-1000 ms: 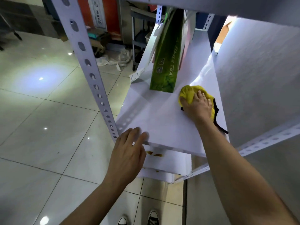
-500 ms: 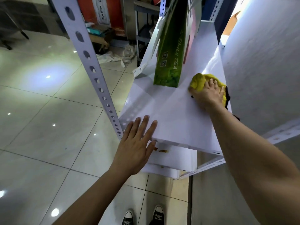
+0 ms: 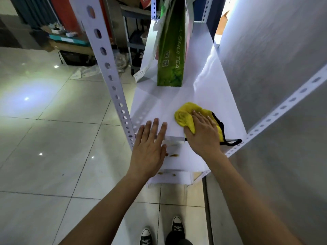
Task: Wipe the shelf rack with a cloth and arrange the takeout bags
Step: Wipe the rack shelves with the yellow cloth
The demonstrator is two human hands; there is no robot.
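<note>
Wiping step: right hand (image 3: pixel 203 133), fingers flat, presses the yellow cloth (image 3: pixel 185 117) at the shelf (image 3: pixel 203 96) front edge; left hand (image 3: pixel 150 145) rests open on the front-left corner. Green takeout bag (image 3: pixel 170 50) stands toward the rear, awaiting arrangement; the lower tier's stains likely come next

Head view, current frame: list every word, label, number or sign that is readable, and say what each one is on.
"SHUI TEA": white letters running up the side of the green bag standing on the shelf; a character before it is cut off.
Two square code marks beside that text: too small to read.
Tag on the white bag left of it: print blurred, unreadable.
Red box at the top: marks unreadable.
</note>
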